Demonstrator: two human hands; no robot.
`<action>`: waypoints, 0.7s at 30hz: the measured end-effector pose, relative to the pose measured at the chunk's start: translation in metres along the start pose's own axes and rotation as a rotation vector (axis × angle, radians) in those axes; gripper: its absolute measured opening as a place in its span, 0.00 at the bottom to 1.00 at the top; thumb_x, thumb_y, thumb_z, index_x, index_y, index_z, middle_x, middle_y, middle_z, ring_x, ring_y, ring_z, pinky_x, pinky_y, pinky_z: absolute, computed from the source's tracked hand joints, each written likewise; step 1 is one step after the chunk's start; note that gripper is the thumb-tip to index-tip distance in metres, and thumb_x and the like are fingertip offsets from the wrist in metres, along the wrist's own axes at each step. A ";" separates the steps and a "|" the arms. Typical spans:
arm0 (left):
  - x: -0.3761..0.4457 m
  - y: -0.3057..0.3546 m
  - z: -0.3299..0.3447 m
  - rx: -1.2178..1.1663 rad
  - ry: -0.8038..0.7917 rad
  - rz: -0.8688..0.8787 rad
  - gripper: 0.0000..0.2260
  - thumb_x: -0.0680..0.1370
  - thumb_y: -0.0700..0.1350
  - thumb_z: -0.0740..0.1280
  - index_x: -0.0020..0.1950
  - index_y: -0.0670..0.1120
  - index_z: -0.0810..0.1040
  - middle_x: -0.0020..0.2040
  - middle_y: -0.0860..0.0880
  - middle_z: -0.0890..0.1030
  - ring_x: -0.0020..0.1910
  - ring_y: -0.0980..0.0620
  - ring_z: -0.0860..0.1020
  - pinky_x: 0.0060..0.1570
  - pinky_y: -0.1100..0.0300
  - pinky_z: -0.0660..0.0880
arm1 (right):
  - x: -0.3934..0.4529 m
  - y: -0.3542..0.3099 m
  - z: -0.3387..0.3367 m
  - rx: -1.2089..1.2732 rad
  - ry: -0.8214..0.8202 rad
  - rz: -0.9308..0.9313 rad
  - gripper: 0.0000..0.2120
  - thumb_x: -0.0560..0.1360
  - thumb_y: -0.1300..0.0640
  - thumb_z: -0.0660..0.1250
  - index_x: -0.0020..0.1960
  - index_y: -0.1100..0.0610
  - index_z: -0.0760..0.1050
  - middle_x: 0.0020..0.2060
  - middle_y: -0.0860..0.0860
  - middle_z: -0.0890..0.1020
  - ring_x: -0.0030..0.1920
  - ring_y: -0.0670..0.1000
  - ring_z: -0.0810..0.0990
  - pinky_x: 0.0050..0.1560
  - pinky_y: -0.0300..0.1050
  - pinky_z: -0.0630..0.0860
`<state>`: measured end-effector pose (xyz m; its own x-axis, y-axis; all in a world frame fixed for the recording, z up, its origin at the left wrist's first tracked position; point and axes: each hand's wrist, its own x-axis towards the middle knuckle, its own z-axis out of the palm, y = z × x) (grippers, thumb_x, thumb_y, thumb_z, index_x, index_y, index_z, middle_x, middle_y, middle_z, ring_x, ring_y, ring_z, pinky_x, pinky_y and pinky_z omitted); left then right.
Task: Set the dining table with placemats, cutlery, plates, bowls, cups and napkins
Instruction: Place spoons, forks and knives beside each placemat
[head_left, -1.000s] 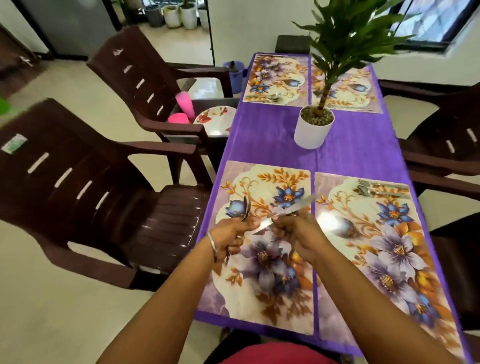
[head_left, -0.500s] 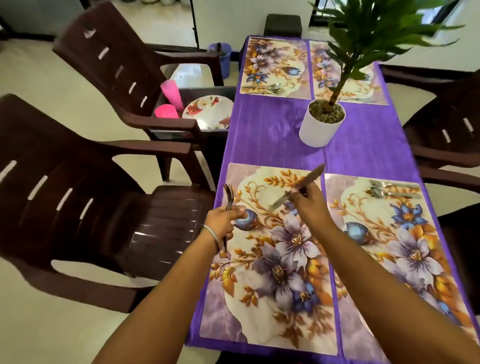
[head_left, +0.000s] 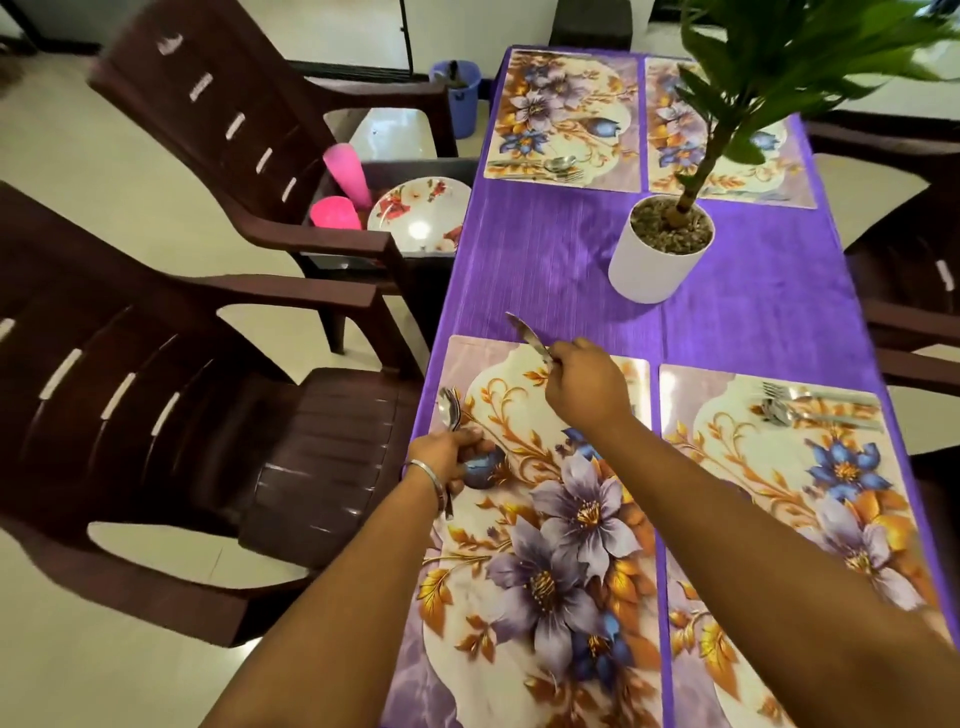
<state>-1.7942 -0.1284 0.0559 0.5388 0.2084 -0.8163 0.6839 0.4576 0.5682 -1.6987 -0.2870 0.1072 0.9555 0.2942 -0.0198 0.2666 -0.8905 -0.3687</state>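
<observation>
- Cutlery is in both hands: the right hand (head_left: 589, 387) pinches a knife (head_left: 527, 335) over the far edge of the near-left placemat (head_left: 530, 519).
- Left hand (head_left: 444, 452) grips a spoon (head_left: 448, 410) at that placemat's left edge.
- More cutlery (head_left: 810, 408) lies on the near-right placemat (head_left: 779, 493).
- A floral plate (head_left: 418, 215) and pink cups (head_left: 340, 195) wait on a chair beside the purple surface (head_left: 545, 260).

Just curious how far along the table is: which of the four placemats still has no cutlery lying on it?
The near left placemat, under both hands. The near right placemat and the far left placemat already carry cutlery; the far right placemat is partly hidden by the plant.
</observation>
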 end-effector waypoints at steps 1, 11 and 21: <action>0.003 0.000 0.000 0.002 0.009 -0.011 0.05 0.77 0.39 0.65 0.42 0.41 0.77 0.32 0.47 0.82 0.13 0.58 0.61 0.16 0.70 0.53 | -0.001 -0.002 0.001 -0.022 0.027 -0.018 0.13 0.78 0.59 0.60 0.59 0.60 0.76 0.51 0.58 0.77 0.50 0.59 0.77 0.46 0.48 0.75; 0.001 0.006 0.001 -0.004 0.005 -0.036 0.05 0.77 0.39 0.65 0.42 0.42 0.77 0.30 0.48 0.82 0.13 0.58 0.63 0.16 0.72 0.53 | 0.002 0.010 0.019 -0.398 -0.181 -0.186 0.18 0.78 0.63 0.60 0.67 0.59 0.71 0.61 0.57 0.75 0.61 0.57 0.74 0.58 0.48 0.74; 0.003 0.005 -0.001 0.015 0.017 -0.038 0.05 0.77 0.39 0.65 0.43 0.41 0.79 0.35 0.45 0.82 0.13 0.58 0.63 0.16 0.71 0.55 | 0.018 0.009 0.021 -0.260 -0.231 -0.069 0.15 0.77 0.63 0.62 0.64 0.59 0.72 0.57 0.57 0.78 0.55 0.56 0.77 0.53 0.47 0.76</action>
<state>-1.7894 -0.1244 0.0565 0.5039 0.2064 -0.8388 0.7107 0.4527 0.5384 -1.6820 -0.2821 0.0841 0.8883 0.4014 -0.2232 0.3815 -0.9155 -0.1280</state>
